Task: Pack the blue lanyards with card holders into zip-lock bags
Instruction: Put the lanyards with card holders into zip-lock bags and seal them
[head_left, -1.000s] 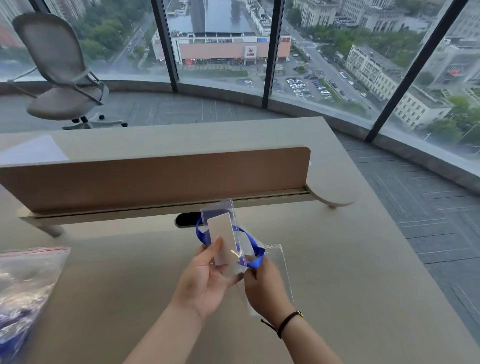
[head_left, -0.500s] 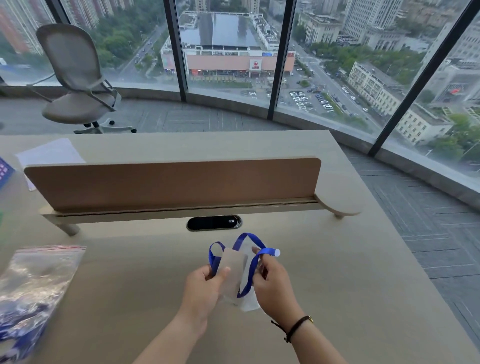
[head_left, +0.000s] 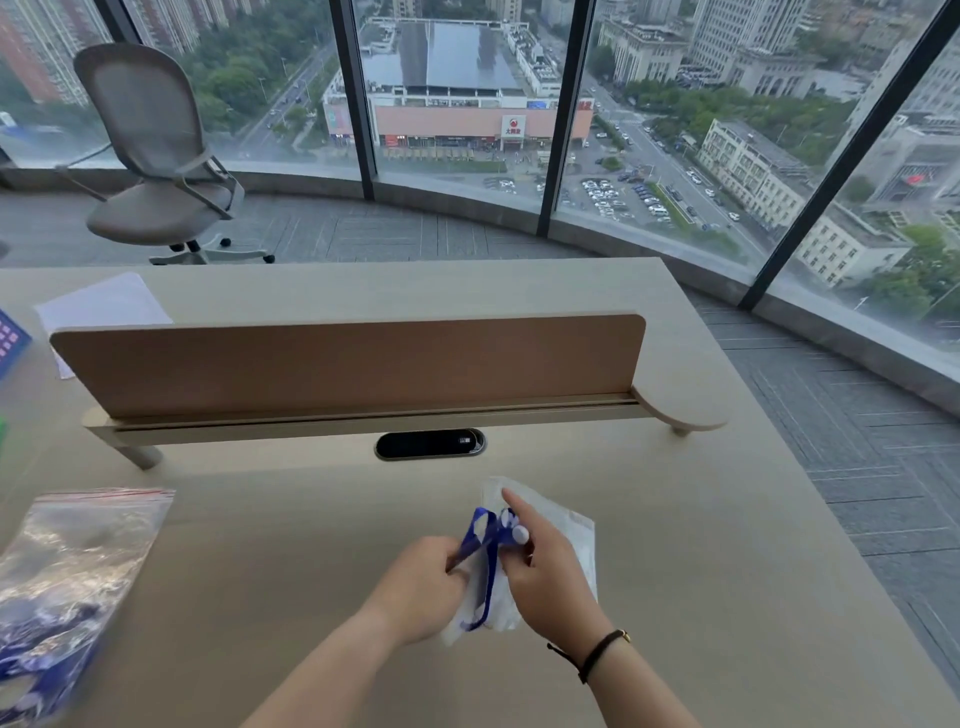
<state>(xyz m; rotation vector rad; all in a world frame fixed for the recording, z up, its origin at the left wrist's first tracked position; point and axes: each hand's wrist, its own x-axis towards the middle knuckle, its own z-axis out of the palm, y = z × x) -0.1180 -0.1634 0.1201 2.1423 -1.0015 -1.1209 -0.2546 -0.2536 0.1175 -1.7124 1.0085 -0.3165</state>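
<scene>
Head view: both hands low over the pale desk (head_left: 727, 597), working a blue lanyard (head_left: 480, 540) against a clear zip-lock bag (head_left: 566, 530).

Left hand (head_left: 415, 587) curled, grip pinching the flat woven lanyard strap; right hand (head_left: 545, 577) with index finger extended, remaining fingers curled, grip holding bag and lanyard. Translucent card holder (head_left: 493, 608) hanging crumpled between the palms. Far left on the desk, a larger glossy zip-lock bag (head_left: 78, 571) with red seal line, holding blurred blue lanyards. Beyond, a tan divider panel (head_left: 343, 364).
</scene>
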